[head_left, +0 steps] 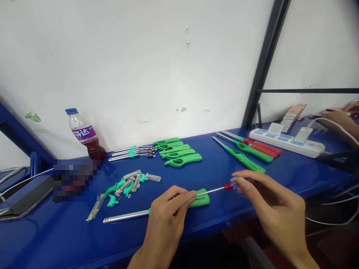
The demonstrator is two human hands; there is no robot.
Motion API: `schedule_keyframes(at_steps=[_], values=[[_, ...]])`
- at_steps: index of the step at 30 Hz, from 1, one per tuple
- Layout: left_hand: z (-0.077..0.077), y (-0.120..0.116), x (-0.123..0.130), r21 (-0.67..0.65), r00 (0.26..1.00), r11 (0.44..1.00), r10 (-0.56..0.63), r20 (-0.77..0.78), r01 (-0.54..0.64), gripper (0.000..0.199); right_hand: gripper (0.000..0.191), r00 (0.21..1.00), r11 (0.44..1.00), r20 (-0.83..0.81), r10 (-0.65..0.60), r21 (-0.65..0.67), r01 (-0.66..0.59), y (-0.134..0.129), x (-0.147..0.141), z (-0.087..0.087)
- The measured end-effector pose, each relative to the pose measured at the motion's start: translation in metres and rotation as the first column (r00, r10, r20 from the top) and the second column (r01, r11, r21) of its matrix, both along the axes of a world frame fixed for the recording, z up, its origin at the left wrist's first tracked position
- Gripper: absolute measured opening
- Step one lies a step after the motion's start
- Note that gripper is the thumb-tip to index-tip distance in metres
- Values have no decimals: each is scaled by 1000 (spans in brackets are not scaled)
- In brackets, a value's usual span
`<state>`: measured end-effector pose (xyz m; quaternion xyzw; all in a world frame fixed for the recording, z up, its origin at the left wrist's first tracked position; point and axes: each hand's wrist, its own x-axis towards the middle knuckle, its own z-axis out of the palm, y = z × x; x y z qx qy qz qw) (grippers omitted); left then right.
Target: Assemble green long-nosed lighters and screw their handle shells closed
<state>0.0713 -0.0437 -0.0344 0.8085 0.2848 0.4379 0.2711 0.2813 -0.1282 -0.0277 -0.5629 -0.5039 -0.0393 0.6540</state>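
A green lighter [201, 198] with a long metal tube lies on the blue table near its front edge, the tube pointing left. My left hand [171, 213] is closed over the middle of its body, fingertips by the screwdriver's tip. In my right hand [269, 205] is a screwdriver [228, 185] with a red and clear handle, pinched between thumb and fingers. Its shaft slants left and down to the lighter body, and the very tip is hidden at my left fingertips.
Loose clear and teal parts [126, 186] lie left of centre. Behind are metal tubes [131, 151] and green shells [182, 153]. Lighters [244, 158] and a power strip [288, 142] are at right, a bottle [86, 134] at left. Another person's hand [340, 121] shows far right.
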Motion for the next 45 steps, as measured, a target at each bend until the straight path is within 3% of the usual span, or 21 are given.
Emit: schedule_keyframes(at_steps=[4, 10, 17, 26, 45], values=[[0, -1, 7, 56, 999, 998, 32, 5, -32, 37, 9, 998, 1000, 58, 13, -12, -13, -3, 0, 9], [2, 6, 35, 89, 995, 996, 38, -90, -30, 37, 21, 991, 998, 132, -14, 62, 6, 3, 3, 21], [-2, 9, 49, 168, 973, 982, 120, -199, -87, 48, 22, 936, 988, 336, 105, 72, -136, 27, -12, 37], [-15, 9, 46, 255, 949, 963, 155, -273, -84, 46, 24, 934, 985, 330, 141, 50, -166, 39, -13, 28], [-15, 8, 43, 280, 972, 959, 91, -216, -28, 39, 31, 935, 987, 330, 126, 54, -152, 39, -11, 30]])
